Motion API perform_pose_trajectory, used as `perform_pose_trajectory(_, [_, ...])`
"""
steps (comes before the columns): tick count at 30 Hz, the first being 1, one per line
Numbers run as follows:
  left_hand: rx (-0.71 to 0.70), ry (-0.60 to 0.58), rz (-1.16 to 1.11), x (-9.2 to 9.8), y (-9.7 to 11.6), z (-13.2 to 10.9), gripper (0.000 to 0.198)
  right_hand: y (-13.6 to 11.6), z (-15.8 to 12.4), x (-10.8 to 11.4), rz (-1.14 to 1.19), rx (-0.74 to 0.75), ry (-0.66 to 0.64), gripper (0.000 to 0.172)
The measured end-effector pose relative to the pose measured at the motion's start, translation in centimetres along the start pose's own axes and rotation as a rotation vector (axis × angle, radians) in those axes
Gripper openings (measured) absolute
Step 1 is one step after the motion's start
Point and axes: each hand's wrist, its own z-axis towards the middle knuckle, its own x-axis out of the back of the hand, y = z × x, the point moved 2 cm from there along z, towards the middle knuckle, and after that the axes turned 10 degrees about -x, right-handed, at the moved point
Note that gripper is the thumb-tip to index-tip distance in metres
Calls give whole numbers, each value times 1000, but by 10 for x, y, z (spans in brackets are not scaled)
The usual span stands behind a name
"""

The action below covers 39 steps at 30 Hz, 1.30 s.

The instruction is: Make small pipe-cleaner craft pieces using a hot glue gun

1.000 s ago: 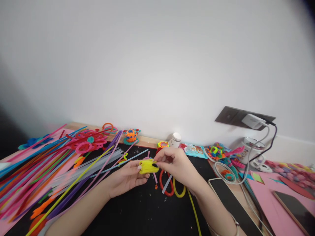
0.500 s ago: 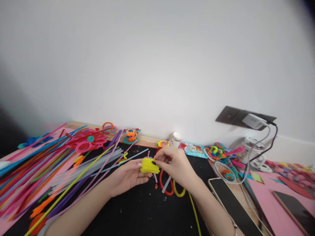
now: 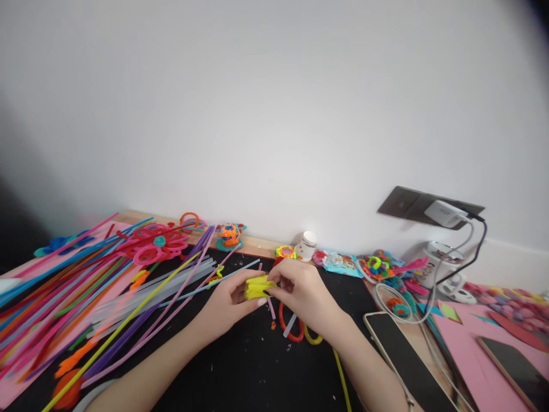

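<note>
Between my two hands is a yellow pipe-cleaner piece (image 3: 256,288), folded or coiled into a compact block. My left hand (image 3: 227,303) is closed round its left side, thumb below and fingers behind. At its right end my right hand (image 3: 298,289) pinches it with thumb and forefinger. Just beneath, a short pink stick (image 3: 271,309) with an orange tip lies on the black mat (image 3: 240,366). Close to my right wrist are red-handled scissors (image 3: 292,332), a yellow loop (image 3: 314,336) and a pale strip (image 3: 290,325).
Many coloured pipe cleaners (image 3: 86,286) spread across the left side, with a pink looped flower (image 3: 158,243) on them. An orange woven piece (image 3: 230,234) and a paper cup (image 3: 307,246) stand by the wall. At right are a phone (image 3: 412,360), a white cable (image 3: 429,312) and a mug (image 3: 441,263).
My left hand has turned over, so its thumb now lies under the yellow piece instead of on top. The yellow piece has tilted slightly. My right hand keeps its pinch.
</note>
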Motion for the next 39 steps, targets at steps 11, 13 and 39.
perform_pose_trajectory(11, [-190, 65, 332, 6, 7, -3, 39, -2, -2, 6, -121, 49, -66, 16])
perform_pose_trajectory(13, [-199, 69, 353, 6, 8, -3, 38, -3, -2, 6, -121, 70, -79, 14])
perform_pose_trajectory(39, [-224, -8, 465, 3, 13, -2, 35, 0, 0, 8, -55, -36, -11, 18])
